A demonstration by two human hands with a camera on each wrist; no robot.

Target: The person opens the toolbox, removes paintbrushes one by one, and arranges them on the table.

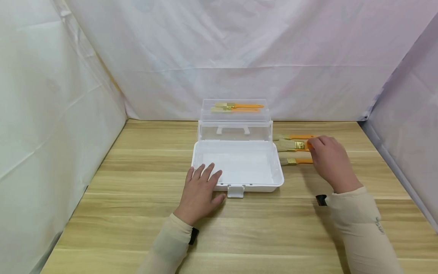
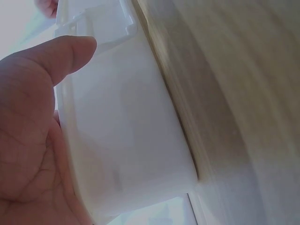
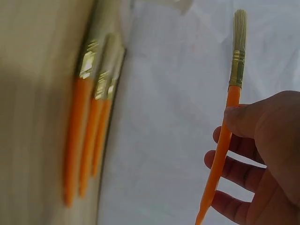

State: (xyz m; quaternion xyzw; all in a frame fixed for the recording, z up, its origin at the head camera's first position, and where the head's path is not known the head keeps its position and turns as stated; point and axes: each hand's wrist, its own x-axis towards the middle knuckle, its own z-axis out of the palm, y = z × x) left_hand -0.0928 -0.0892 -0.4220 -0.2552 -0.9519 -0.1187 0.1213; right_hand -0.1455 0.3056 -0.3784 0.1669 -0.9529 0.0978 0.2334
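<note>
A white plastic box stands on the table with its clear lid raised at the back. My left hand lies across the box's front left rim, fingers spread and fairly straight, thumb outside by the front wall. In the right wrist view, my right hand pinches a paintbrush by its orange handle, bristles pointing up. From the head, that hand is right of the box, above several paintbrushes lying on the table; the held brush partly covers one of them.
Two more paintbrushes with orange handles rest on the raised lid section. A white latch hangs at the box's front. Pale cloth walls enclose the wooden table at the back and both sides.
</note>
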